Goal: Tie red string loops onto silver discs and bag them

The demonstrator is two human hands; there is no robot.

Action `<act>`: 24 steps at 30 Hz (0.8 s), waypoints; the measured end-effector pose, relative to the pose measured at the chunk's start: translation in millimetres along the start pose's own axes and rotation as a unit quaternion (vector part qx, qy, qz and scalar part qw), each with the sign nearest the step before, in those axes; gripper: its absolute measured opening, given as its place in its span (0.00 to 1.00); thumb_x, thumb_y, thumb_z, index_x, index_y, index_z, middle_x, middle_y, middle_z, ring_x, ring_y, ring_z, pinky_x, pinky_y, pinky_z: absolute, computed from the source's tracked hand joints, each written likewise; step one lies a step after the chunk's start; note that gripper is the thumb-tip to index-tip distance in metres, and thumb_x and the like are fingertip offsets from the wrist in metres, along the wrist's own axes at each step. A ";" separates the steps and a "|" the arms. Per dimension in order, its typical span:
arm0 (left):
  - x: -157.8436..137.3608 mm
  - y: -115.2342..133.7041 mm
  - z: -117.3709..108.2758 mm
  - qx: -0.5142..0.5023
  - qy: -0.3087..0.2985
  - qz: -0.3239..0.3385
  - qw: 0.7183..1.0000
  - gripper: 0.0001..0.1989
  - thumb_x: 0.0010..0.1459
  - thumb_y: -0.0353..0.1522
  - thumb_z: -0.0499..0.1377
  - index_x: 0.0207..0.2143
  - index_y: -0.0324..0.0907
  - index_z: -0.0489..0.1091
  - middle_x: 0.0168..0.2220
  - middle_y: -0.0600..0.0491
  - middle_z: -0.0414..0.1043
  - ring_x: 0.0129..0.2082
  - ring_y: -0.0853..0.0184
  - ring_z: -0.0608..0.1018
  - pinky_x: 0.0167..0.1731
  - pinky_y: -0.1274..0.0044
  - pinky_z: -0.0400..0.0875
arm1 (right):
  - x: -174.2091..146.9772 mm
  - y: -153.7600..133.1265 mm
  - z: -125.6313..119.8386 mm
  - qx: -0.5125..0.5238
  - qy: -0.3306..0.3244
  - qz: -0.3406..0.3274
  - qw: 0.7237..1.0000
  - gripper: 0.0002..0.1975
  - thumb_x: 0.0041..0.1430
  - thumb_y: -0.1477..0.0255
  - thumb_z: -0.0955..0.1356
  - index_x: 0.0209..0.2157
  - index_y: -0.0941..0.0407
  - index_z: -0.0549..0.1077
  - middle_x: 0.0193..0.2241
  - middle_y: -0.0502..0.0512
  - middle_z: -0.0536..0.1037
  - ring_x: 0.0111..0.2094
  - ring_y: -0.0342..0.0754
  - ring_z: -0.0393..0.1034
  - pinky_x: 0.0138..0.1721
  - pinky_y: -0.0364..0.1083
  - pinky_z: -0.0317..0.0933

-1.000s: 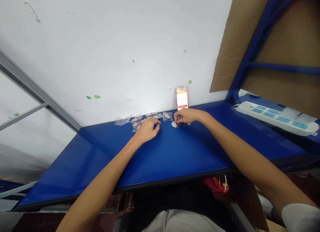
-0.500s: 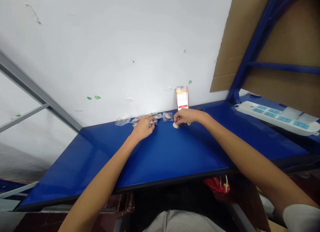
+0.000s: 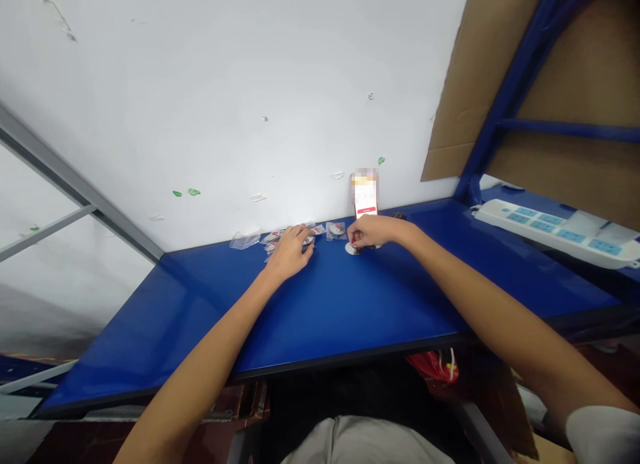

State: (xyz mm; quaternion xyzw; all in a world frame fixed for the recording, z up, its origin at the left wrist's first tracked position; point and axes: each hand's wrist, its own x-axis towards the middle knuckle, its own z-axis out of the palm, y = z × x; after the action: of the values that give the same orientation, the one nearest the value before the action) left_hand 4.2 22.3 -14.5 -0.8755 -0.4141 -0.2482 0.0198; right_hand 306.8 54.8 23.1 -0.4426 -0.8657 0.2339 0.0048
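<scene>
My left hand (image 3: 293, 251) lies over a pile of small clear plastic packets (image 3: 273, 237) at the back of the blue table. Its fingers are spread and bent over the packets, with nothing plainly gripped. A round white disc (image 3: 352, 249) rests on the table to the right, and my right hand (image 3: 369, 232) is just above it with thumb and fingers pinched together. Something small and red shows at those fingertips, too small to name. Between the hands is one packet with a round item inside (image 3: 336, 231). Behind my right hand a lit phone (image 3: 365, 194) leans on the wall.
An empty-looking clear bag (image 3: 245, 240) lies left of the pile. A white power strip (image 3: 555, 232) sits at the right, near a blue metal frame (image 3: 507, 84) and cardboard (image 3: 453, 97). The white wall (image 3: 300, 64) closes off the table's back edge.
The fingers of my left hand have loosened and spread over the packets. My right hand stays by the white disc, nearly still. The view has tilted very slightly.
</scene>
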 end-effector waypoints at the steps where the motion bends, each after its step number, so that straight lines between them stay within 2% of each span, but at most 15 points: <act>1: 0.1 3.8 -0.6 -0.010 0.002 0.005 1.000 0.15 0.69 0.30 0.57 0.56 0.43 0.75 0.56 0.44 0.76 0.58 0.53 0.74 0.62 0.60 0.70 | 0.7 -0.8 0.7 -0.008 0.004 -0.004 1.000 0.08 0.60 0.67 0.73 0.39 0.56 0.81 0.37 0.56 0.87 0.32 0.49 0.79 0.31 0.44 0.63; 4: 0.2 12.2 -2.3 -0.034 -0.003 0.011 0.999 0.14 0.70 0.30 0.56 0.54 0.44 0.76 0.53 0.46 0.78 0.56 0.54 0.75 0.61 0.61 0.71 | 3.4 -1.4 3.3 -0.017 0.012 -0.014 1.000 0.08 0.59 0.69 0.73 0.40 0.55 0.81 0.37 0.55 0.87 0.33 0.50 0.79 0.31 0.44 0.62; 7: 0.1 11.3 -3.4 -0.011 -0.021 0.010 1.000 0.15 0.69 0.29 0.57 0.55 0.44 0.76 0.54 0.45 0.77 0.58 0.51 0.74 0.61 0.58 0.71 | 4.8 -1.5 5.0 -0.033 0.022 -0.004 0.999 0.09 0.58 0.69 0.73 0.41 0.55 0.81 0.37 0.55 0.87 0.34 0.51 0.78 0.32 0.45 0.61; 11: 0.4 -6.1 0.5 0.026 -0.048 0.007 0.998 0.20 0.69 0.29 0.55 0.60 0.43 0.74 0.59 0.43 0.76 0.61 0.50 0.74 0.64 0.56 0.68 | 2.5 -3.5 4.2 -0.050 0.017 0.021 0.998 0.07 0.58 0.69 0.73 0.39 0.54 0.80 0.36 0.56 0.86 0.33 0.51 0.77 0.31 0.46 0.58; 15: -0.7 -23.9 7.7 0.023 -0.068 -0.023 0.997 0.22 0.71 0.32 0.56 0.64 0.43 0.71 0.62 0.42 0.76 0.61 0.49 0.76 0.63 0.56 0.70 | -1.7 -7.6 3.0 -0.066 0.018 0.045 0.997 0.05 0.59 0.70 0.72 0.38 0.54 0.77 0.37 0.57 0.85 0.34 0.52 0.76 0.31 0.47 0.57; 20: -1.4 -27.1 9.4 0.023 -0.057 -0.053 0.997 0.17 0.69 0.35 0.60 0.58 0.44 0.76 0.56 0.45 0.80 0.56 0.49 0.80 0.57 0.60 0.74 | -6.2 -13.1 0.5 -0.073 0.013 0.078 0.994 0.03 0.59 0.72 0.72 0.35 0.54 0.74 0.36 0.56 0.84 0.32 0.51 0.75 0.29 0.47 0.55; 24: -0.6 -22.2 7.3 0.024 -0.035 -0.065 0.997 0.14 0.72 0.37 0.58 0.55 0.45 0.78 0.52 0.46 0.82 0.51 0.52 0.82 0.53 0.62 0.76 | -7.6 -13.8 -2.1 -0.065 0.009 0.082 0.995 0.00 0.61 0.73 0.70 0.35 0.54 0.75 0.34 0.56 0.84 0.30 0.50 0.75 0.29 0.47 0.55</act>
State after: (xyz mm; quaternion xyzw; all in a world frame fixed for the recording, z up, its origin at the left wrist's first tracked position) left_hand -9.4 38.2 -25.0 -0.8541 -0.4764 -0.2086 0.0098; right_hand 301.3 42.8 32.2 -0.5132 -0.8399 0.1731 -0.0352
